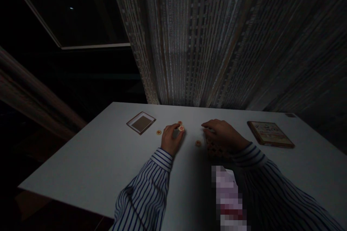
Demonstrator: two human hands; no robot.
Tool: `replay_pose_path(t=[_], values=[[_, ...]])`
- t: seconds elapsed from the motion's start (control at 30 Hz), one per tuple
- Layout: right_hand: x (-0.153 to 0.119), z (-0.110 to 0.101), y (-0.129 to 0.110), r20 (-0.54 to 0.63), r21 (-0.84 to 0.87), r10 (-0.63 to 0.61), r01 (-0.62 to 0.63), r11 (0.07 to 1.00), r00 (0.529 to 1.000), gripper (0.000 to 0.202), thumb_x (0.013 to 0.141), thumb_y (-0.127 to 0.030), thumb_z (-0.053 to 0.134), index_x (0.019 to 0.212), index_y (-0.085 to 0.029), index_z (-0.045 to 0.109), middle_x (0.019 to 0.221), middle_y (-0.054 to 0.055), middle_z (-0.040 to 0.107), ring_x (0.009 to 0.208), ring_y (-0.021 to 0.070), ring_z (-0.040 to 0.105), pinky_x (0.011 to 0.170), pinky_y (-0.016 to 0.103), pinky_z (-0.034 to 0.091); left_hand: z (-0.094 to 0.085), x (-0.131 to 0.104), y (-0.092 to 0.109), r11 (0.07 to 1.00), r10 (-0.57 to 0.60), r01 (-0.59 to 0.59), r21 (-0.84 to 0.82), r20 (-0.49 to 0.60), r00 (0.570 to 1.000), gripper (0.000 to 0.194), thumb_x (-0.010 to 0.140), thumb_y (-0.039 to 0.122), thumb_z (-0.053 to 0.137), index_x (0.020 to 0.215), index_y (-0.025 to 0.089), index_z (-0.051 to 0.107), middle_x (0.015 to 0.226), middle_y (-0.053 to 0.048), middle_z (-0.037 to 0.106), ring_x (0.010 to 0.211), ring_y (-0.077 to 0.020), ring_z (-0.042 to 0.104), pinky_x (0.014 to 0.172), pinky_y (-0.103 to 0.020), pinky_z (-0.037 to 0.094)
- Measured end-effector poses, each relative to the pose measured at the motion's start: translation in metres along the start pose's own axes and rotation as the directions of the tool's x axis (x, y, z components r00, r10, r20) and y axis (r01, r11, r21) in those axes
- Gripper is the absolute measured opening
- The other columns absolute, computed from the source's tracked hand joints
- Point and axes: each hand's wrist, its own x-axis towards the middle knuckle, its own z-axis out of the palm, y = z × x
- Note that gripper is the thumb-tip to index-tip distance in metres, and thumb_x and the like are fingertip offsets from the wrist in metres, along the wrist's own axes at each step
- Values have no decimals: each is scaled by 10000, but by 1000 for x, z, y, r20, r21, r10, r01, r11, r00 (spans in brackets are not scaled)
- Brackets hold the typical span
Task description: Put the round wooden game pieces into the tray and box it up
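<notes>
My left hand is closed, with a round Chinese chess piece bearing a red mark between thumb and fingers. Just beyond its fingertips is a second round piece, partly hidden. A third piece lies flat on the white table left of that hand. Between the hands lies another loose piece. My right hand is over a dark cluster of pieces, its thumb and fingers apart and nothing visible between them. Shadow and the hand hide much of that cluster.
A shallow open box part sits at the left back of the white table. A flat box with a printed picture lies at the right. Near the front is a pixelated pinkish object. A curtain hangs behind the table.
</notes>
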Motion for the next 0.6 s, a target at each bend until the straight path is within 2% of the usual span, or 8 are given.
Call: replay_pose_path(t=[0.33, 0.6], values=[[-16, -10, 13, -114, 31, -23, 26, 999, 993, 286, 829, -254, 448, 1020, -155, 637, 974, 88, 681, 879, 206, 611, 789, 343, 452, 4, 2, 20, 997, 42, -40, -62, 31, 999, 229, 745, 221, 633, 962, 171, 584, 930, -66, 658, 857, -171, 593, 778, -337, 482], [-26, -17, 18, -172, 70, -4, 16, 997, 985, 274, 828, -264, 460, 1005, -156, 638, 949, 87, 686, 872, 214, 614, 774, 359, 463, 5, 15, 44, 992, 97, -93, -83, 45, 994, 203, 747, 232, 631, 935, 172, 583, 843, -43, 646, 818, -164, 587, 761, -319, 477]])
